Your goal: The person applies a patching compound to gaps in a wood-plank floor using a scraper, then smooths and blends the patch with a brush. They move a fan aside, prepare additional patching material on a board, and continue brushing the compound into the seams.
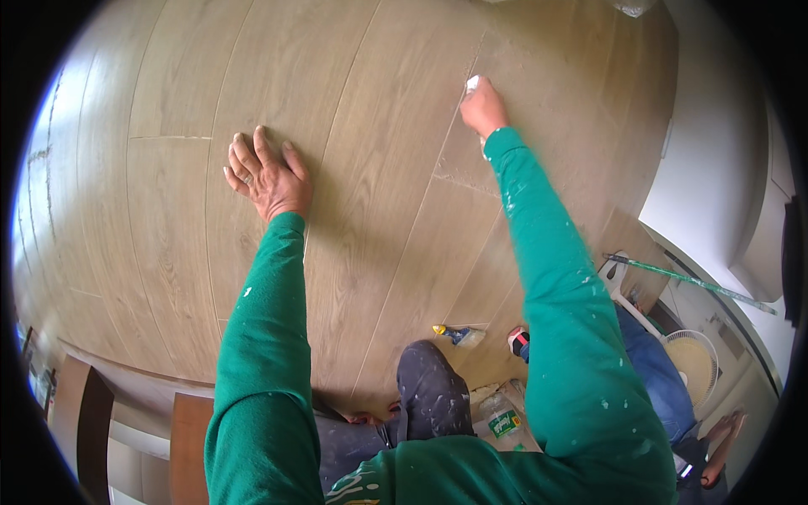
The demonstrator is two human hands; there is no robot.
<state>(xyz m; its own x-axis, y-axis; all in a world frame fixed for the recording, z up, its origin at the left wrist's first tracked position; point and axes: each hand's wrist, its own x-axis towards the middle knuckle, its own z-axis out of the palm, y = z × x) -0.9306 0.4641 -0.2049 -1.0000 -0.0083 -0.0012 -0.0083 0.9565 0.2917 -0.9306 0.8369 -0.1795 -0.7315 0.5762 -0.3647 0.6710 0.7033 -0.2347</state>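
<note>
My left hand (271, 181) lies on the wood-look plank floor (362, 219) with its fingers spread and nothing in them. Farther off and to the right, my right hand (485, 109) is closed around a small white piece (473, 82), pressed to the floor beside a plank seam. Only the tip of that piece shows, so its kind is unclear. Pale dusty residue covers the planks around my right hand. Both green sleeves bear white specks. Nearer my knee lies a scraper (459, 335) with a yellow-and-blue handle.
A clear plastic bottle (502, 418) with a green label is by my leg. At the right are a white curved fixture (715, 143), a green pole (694, 284), a fan (693, 364) and another person's jeans (655, 366). Brown panels (82, 429) stand at lower left.
</note>
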